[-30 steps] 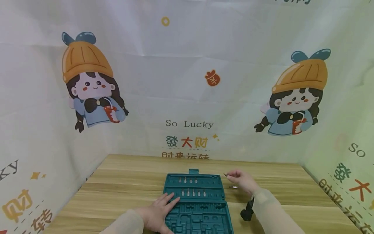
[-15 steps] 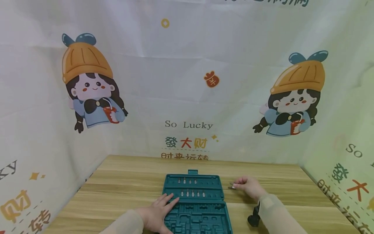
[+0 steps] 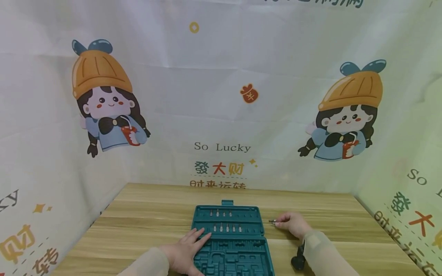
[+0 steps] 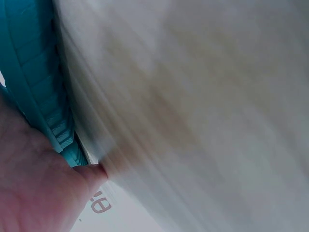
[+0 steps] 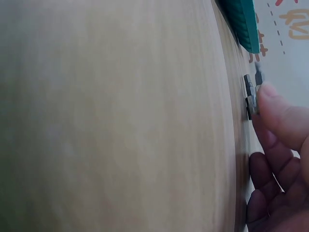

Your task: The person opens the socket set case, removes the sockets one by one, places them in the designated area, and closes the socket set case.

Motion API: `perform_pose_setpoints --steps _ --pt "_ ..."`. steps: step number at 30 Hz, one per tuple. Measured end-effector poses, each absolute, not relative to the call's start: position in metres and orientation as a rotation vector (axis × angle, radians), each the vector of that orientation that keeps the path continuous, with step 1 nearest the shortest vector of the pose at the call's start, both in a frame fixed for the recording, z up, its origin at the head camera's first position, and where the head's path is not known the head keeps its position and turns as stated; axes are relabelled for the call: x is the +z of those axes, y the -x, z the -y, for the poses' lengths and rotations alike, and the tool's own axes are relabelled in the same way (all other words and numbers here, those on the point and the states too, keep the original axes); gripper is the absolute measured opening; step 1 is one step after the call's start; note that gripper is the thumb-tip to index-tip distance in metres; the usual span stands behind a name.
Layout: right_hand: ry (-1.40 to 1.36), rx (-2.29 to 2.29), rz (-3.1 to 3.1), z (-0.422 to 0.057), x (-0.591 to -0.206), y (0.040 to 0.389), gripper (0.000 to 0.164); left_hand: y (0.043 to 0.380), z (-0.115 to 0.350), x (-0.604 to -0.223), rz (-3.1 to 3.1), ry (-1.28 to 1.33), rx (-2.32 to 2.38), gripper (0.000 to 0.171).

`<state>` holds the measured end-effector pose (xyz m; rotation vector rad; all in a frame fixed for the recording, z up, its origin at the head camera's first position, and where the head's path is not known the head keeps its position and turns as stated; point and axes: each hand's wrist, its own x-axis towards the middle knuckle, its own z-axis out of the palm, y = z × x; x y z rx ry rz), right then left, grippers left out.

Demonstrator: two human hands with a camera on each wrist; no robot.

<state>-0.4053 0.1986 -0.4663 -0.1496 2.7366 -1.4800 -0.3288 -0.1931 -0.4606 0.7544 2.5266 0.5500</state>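
Observation:
An open teal bit case (image 3: 228, 237) lies on the table, with several short metal bits (image 3: 228, 228) standing in two rows in its far half. My left hand (image 3: 183, 253) rests on the case's left side, fingers spread and straight; the left wrist view shows the thumb side of this hand (image 4: 38, 188) against the case's ribbed edge (image 4: 34, 72). Right of the case, my right hand (image 3: 293, 223) pinches a small screwdriver bit (image 5: 259, 75) between thumb and finger. Close beside it, at tabletop level, is another small metal piece (image 5: 249, 87), partly hidden by the fingertips.
A wooden table (image 3: 152, 207) extends around the case. A black device (image 3: 298, 260) hangs at the right wrist. Printed cloth (image 3: 221, 96) stands behind the table and along both sides.
My right hand has moved nearer and slightly right, from beside the case's far right corner down to the metal piece on the table. The left hand stays on the case.

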Motion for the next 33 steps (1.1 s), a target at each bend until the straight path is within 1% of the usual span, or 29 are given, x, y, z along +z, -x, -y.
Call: perform_pose_setpoints --steps 6,13,23,33 --pt "0.155 -1.450 -2.766 -0.196 -0.468 0.406 0.008 0.323 0.192 -0.455 -2.541 -0.758 0.533 0.099" --pt "0.197 -1.408 -2.798 -0.195 -0.467 0.405 0.008 0.336 0.199 -0.477 -2.556 -0.746 0.554 0.101" --pt "0.141 -1.394 -2.784 -0.196 -0.465 0.405 0.011 0.329 0.195 -0.462 -2.523 -0.748 0.549 0.102" --pt "0.109 -1.507 -2.676 -0.197 -0.455 0.404 0.016 0.329 0.194 -0.464 -2.530 -0.739 0.558 0.102"
